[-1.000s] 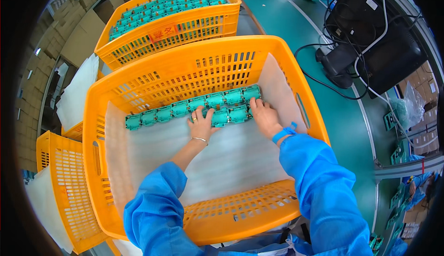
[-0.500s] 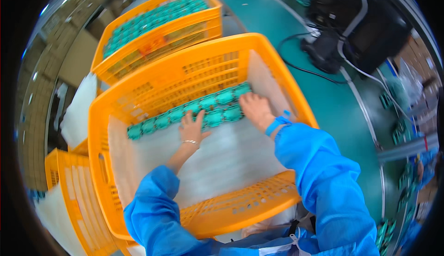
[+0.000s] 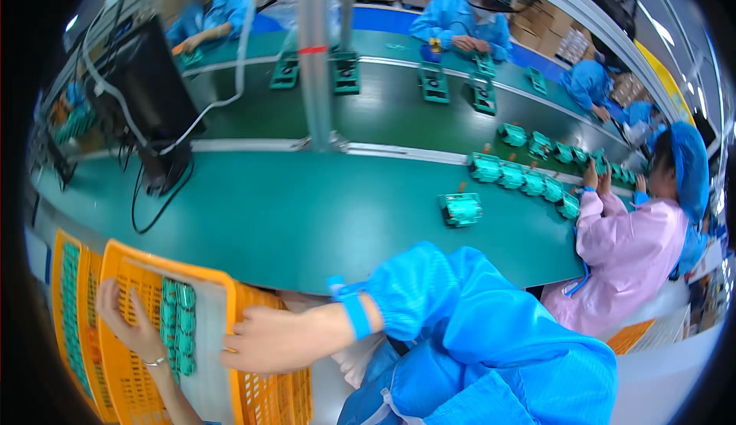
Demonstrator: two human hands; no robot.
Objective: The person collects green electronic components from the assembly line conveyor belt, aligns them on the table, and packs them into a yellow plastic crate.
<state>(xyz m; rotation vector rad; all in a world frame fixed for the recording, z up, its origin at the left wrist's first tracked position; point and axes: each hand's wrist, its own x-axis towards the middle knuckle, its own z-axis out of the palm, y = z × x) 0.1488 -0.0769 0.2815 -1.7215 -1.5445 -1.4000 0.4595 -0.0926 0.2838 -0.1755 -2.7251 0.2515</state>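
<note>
At the lower left, my left hand (image 3: 129, 324) is over the orange crate (image 3: 123, 379), fingers spread, nothing in them. My right hand (image 3: 268, 338) is at the crate's right rim, its back up and fingers loosely bent apart; no object shows in it. Inside the crate, a double row of green plastic housings (image 3: 178, 325) lies on a pale liner (image 3: 211, 348). Part of the crate is cut off by the lower edge. On the green worktable (image 3: 291, 218), one green housing (image 3: 461, 209) stands apart from a row of similar housings (image 3: 521, 178).
A second orange crate (image 3: 65, 271) with green parts stands further left. A black monitor (image 3: 138, 95) with cables and a metal post (image 3: 314, 80) rise from the bench. A co-worker in pink (image 3: 625, 248) handles housings at right; other people in blue (image 3: 460, 22) sit beyond the conveyor.
The view has swung right from the crate to the worktable, so the crate now lies at lower left. Both hands have come off the green housings; the right is at the rim.
</note>
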